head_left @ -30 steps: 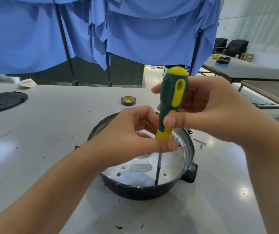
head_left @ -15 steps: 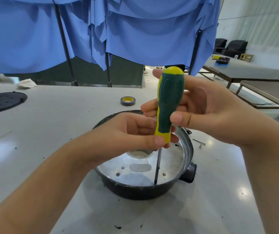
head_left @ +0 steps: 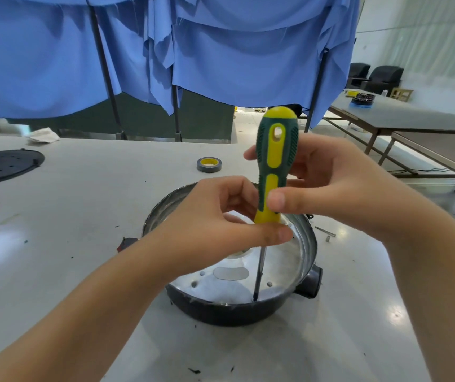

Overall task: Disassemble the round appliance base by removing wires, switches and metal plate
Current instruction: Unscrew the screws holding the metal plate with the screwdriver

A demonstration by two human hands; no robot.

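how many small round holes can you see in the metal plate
3: one near the left, one just above it, one right of the screwdriver shaft. The hands may hide more.

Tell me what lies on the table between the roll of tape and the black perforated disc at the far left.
Nothing: in the head view the stretch of white table between the tape roll and the black perforated disc is bare.

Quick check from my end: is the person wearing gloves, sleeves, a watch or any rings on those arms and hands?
Nothing worn that shows: the left hand and right hand are bare, no gloves, rings or watch, and both forearms are bare, with no sleeves, as far as the frame's edge.
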